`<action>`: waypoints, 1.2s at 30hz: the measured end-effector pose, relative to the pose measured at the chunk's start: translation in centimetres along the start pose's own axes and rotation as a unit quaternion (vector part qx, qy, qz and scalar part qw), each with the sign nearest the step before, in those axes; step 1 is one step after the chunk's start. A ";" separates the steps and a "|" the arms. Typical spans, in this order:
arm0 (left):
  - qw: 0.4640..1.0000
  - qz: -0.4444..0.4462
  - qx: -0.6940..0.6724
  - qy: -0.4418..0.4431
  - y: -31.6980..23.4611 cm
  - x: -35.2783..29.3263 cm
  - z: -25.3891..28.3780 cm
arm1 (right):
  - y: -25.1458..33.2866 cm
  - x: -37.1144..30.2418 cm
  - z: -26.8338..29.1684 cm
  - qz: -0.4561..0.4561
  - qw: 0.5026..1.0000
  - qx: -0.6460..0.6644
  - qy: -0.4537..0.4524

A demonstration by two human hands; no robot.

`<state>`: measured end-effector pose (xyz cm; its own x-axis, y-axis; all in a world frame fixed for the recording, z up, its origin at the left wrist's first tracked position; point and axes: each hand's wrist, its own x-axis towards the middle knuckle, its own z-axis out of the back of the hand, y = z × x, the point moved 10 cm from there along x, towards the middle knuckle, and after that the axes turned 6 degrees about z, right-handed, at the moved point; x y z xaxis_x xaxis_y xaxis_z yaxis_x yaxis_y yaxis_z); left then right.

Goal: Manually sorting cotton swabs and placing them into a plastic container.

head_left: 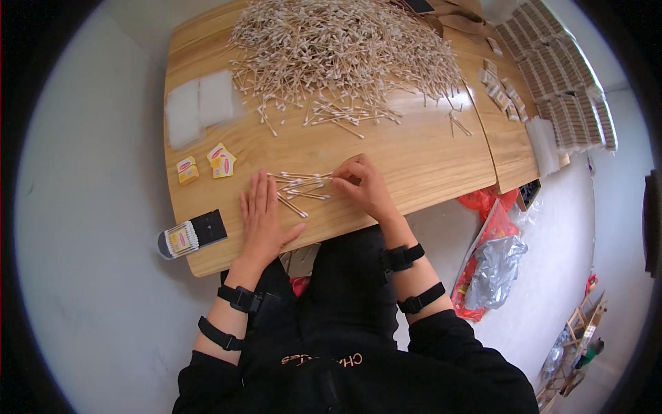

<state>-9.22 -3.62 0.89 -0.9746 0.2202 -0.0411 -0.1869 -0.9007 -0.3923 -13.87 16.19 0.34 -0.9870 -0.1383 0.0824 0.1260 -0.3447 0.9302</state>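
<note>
several swabs [299, 183] between hands [262, 217] [364, 188], near table edge [431, 203]

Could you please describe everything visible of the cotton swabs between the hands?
The cotton swabs lie loosely grouped on the wooden tabletop: thin wood-coloured sticks with white, cotton-looking tips, some crossing, most running roughly sideways, a few slanting toward the near edge. The left hand lies flat at their left ends; the right hand reaches their right side, its grip unclear.

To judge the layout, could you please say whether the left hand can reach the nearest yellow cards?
Probably yes: the left hand lies near these yellow cards, with only tabletop between.
</note>
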 end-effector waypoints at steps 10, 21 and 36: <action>0.981 0.010 -0.088 -0.174 1.1 1.6 3.8 | 0.0 1.2 -0.3 -0.014 0.982 -0.170 -0.083; 0.989 -0.039 -0.088 -0.109 1.0 3.9 3.7 | 0.1 1.1 -0.5 0.001 0.985 -0.162 -0.058; 0.993 -0.111 0.027 0.035 -4.1 2.7 -1.1 | 1.8 0.3 -1.0 0.086 0.983 -0.159 -0.023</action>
<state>-10.91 1.11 1.36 -0.8979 0.4395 -0.0246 -0.4042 -0.8454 -0.3492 -13.81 14.62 1.72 -0.9508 -0.1796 0.2523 0.3093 -0.5939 0.7427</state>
